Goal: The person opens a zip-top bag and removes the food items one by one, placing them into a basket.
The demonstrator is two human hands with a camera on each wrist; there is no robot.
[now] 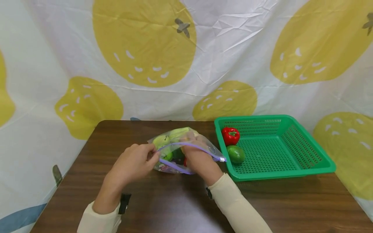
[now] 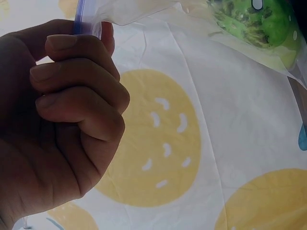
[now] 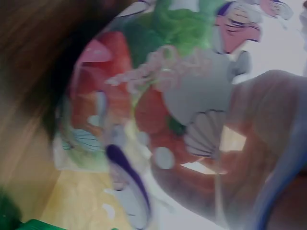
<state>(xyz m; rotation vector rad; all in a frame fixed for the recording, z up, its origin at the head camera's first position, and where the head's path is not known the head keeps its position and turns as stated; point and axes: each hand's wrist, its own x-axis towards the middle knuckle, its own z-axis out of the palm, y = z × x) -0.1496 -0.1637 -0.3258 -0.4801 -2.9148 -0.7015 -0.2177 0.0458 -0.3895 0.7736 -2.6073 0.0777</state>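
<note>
A clear zip bag [image 1: 210,146] with a purple zip edge and printed cartoon figures lies left of the green basket. My left hand [image 1: 132,163] pinches the bag's purple edge between thumb and forefinger, its other fingers curled. Inside the bag are a green apple [image 1: 161,141], other green produce and red produce [image 3: 149,112]. Through the bag's mouth reaches my right hand [image 1: 200,161]. The right wrist view shows that hand [image 3: 261,124] beside red produce, blurred through the printed plastic. Whether it grips anything cannot be made out.
A green plastic basket [image 1: 313,171] stands at the right on the brown wooden table [image 1: 163,207]. A red bell pepper [image 1: 231,136] and a green avocado-like fruit [image 1: 235,154] lie along its left side. Behind hangs a white cloth [image 1: 163,103] printed with yellow fruit.
</note>
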